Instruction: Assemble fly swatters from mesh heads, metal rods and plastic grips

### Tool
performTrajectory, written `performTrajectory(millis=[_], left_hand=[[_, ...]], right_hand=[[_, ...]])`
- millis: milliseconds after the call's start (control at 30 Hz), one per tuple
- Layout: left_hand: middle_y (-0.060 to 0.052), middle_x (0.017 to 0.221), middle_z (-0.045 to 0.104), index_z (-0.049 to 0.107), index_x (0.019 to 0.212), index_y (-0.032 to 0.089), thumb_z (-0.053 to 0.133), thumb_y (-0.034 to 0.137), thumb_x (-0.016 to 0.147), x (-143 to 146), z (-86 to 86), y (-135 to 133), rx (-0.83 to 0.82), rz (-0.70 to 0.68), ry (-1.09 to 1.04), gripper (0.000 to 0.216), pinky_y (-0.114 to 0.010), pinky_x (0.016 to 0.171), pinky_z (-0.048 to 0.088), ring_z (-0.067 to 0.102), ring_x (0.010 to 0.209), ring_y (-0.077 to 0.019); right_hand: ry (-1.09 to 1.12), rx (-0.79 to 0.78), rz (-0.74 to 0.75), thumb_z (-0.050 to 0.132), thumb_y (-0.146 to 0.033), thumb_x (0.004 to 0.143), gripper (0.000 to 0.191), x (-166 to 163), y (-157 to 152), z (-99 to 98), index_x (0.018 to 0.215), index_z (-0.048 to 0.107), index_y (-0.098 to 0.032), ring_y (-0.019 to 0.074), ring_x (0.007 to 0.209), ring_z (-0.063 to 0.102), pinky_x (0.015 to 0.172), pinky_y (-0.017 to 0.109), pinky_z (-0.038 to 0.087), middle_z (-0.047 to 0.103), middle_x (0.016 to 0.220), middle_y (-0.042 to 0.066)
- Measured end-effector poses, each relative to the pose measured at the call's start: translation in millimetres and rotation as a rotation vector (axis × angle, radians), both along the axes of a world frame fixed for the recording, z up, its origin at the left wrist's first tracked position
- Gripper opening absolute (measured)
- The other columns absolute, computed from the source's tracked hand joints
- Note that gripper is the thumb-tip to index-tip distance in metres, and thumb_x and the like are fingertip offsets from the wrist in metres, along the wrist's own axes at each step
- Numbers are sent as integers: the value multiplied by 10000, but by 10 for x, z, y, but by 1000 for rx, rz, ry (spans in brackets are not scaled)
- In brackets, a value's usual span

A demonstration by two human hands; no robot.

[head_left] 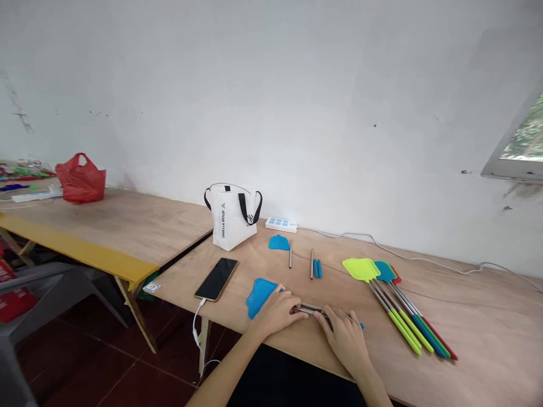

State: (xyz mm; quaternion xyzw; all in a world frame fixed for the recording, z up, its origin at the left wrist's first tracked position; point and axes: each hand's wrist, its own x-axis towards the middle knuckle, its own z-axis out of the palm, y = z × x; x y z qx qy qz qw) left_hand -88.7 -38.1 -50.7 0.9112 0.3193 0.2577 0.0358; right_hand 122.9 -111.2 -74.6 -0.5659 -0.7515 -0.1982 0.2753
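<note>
Left hand (278, 311): fingers curled, thumb and forefinger pinching the metal rods (309, 307) at their left end, knuckles over the right side of a blue mesh head (259, 297). Right hand (343, 333): closed over the same rods farther right, a blue tip (362, 326) showing beyond its fingers; what lies under the palm cannot be told. Location of rods: near part of the surface (487, 339), bridging the two hands. Step in hand, by judgement: two-handed handling or lining-up of rods beside the mesh head; a next move would call for a steady pinch on both sides and rods kept level. Beyond the hands, far side: one loose rod (291, 254) beside a second blue head (279, 242); one further rod (311, 264) next to two blue grips (318, 268). Right: a fanned group of swatters (407, 305), heads yellow-green, blue and red, handles angled toward the near edge. Left: dark phone (216, 279) with white cable (195, 333) hanging over the edge. Far left: white bag (233, 223), black straps; beside it, white power strip (281, 225). Edges and room: near edge just below both hands, leaving little margin there; open wood between right hand and swatters, and more at far right.
</note>
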Motion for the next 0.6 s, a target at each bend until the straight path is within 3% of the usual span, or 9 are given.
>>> performTrajectory(millis=[333, 500, 600], left_hand=[[26, 666, 640, 614, 700, 197, 614, 572, 964, 0, -25, -1, 7, 10, 26, 459, -325, 774, 371, 593, 676, -169], [26, 648, 658, 634, 719, 200, 558, 606, 975, -29, -40, 25, 92, -20, 8, 486, -335, 802, 382, 566, 626, -156], [24, 641, 660, 626, 707, 194, 474, 599, 1020, -51, 30, 29, 144, -60, -14, 534, -338, 824, 375, 551, 599, -139]], right_hand=[[-2, 24, -23, 329, -492, 1075, 431, -4, -5, -18, 895, 637, -250, 221, 767, 714, 791, 361, 355, 761, 798, 29], [-18, 4, 8, 318, -475, 1080, 459, 3, -12, 32, 855, 655, -258, 203, 721, 711, 742, 331, 372, 763, 775, 22], [-40, 9, -12, 323, -507, 1071, 477, 17, -36, 94, 830, 663, -275, 197, 657, 707, 631, 305, 344, 757, 722, 13]])
